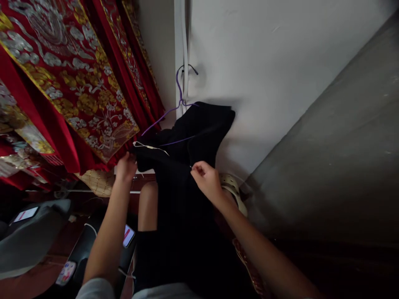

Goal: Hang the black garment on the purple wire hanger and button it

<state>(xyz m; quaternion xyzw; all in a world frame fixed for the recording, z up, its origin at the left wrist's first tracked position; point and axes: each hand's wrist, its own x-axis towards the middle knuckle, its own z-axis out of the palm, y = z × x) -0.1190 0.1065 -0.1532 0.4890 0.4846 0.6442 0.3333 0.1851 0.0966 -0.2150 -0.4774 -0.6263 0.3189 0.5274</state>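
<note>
A black garment (187,166) hangs on a purple wire hanger (179,89) hooked on the white wall. My left hand (125,168) grips the garment's left edge, close to a pale label or seam. My right hand (205,178) pinches something small and shiny at the garment's middle, perhaps a zip pull or a pin; I cannot make it out. The cloth drapes down over my lap.
Red hangings embroidered in gold and silver (68,74) fill the left. A grey slanted surface (343,145) rises on the right. A phone (129,235) and a dark bag (81,253) lie lower left, with a grey cushion (31,236) and a pale perforated object (232,187).
</note>
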